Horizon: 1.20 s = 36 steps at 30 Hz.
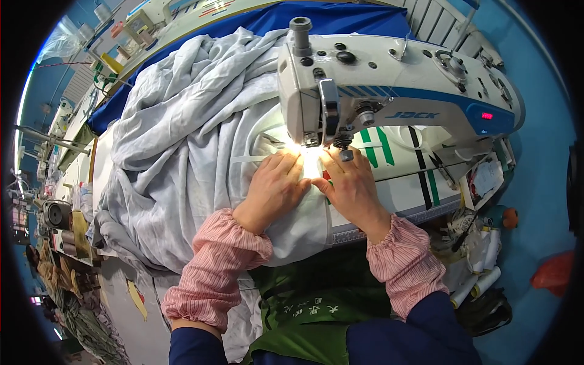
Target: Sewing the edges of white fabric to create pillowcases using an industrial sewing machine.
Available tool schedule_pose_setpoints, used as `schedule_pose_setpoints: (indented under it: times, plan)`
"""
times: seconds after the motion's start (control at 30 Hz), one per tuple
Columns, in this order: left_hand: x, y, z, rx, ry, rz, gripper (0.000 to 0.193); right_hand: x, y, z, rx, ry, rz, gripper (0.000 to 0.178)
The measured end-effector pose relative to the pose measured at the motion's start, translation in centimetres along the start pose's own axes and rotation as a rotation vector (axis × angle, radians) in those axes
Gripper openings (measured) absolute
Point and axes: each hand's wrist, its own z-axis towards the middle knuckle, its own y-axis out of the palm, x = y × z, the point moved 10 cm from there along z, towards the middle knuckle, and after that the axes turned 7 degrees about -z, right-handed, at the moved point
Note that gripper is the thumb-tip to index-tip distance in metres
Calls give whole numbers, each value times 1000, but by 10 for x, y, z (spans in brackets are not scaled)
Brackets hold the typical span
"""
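A large pale grey cloth (188, 131) lies in loose folds across the left of the sewing table and runs under the head of a white and blue sewing machine (389, 79). My left hand (274, 185) rests on the cloth just left of the brightly lit needle area, fingers stretched forward. On the other side, my right hand (354, 185) presses down near the cloth's edge with its fingers extended and its thumb toward the left hand. Glare and my fingertips hide the needle and the seam. A narrow white strip (249, 159) lies on the cloth beside my left fingers.
Dark-handled snips (444, 170) lie right of my right hand, by green and black tape strips (423, 164). A ruler (350, 236) lines the table's front edge. White thread cones (486, 283) and a red bag (552, 274) are at lower right. Another worktable (201, 19) stands behind.
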Motion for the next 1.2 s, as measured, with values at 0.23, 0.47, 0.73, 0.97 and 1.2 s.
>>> schedule_pose_setpoints:
  times: [0.23, 0.47, 0.73, 0.97, 1.2]
  plan:
    - [-3, 1, -1, 7, 1, -4, 39, -7, 10, 0, -45, -79, -53, 50]
    - [-8, 4, 1, -38, -27, -24, 45, -5, 10, 1, -41, -70, -46, 51]
    - [-17, 7, 7, -42, -33, 58, 43, 17, 5, 14, 61, 45, 73, 29]
    - [-20, 9, 6, -57, -44, 44, 42, 40, -11, 23, 324, 129, 382, 14]
    - [-12, 6, 5, -57, -31, 27, 47, 39, -14, 24, 312, 158, 377, 14]
